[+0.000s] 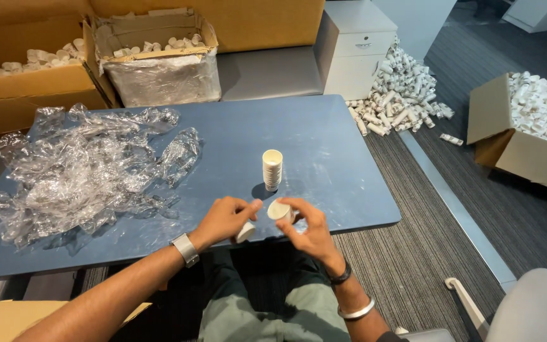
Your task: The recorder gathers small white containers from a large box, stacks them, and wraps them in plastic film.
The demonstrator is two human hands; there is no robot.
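Paper cups are what both hands work with at the near edge of the blue table (pixel 324 145). The right hand (pixel 308 229) grips one small white cup (pixel 279 210) by its side, mouth tilted up toward the camera. The left hand (pixel 225 218) is closed around a second cup (pixel 245 232), which pokes out below the fingers and lies on its side, its thumb stretched toward the right hand's cup. The two cups are near each other but apart.

Just beyond the hands, a short stack of cups (pixel 272 169) stands upright on the table. A heap of crumpled clear plastic wrap (pixel 83 168) covers the table's left part. Behind the table sit an open cardboard box (pixel 26 88) and a plastic-lined box (pixel 159 60), both holding more white cups. On the carpet to the right lie a pile of sleeved cup stacks (pixel 400 95) and another open box (pixel 527 126) full of the same. A white drawer cabinet (pixel 356 50) stands behind the table.
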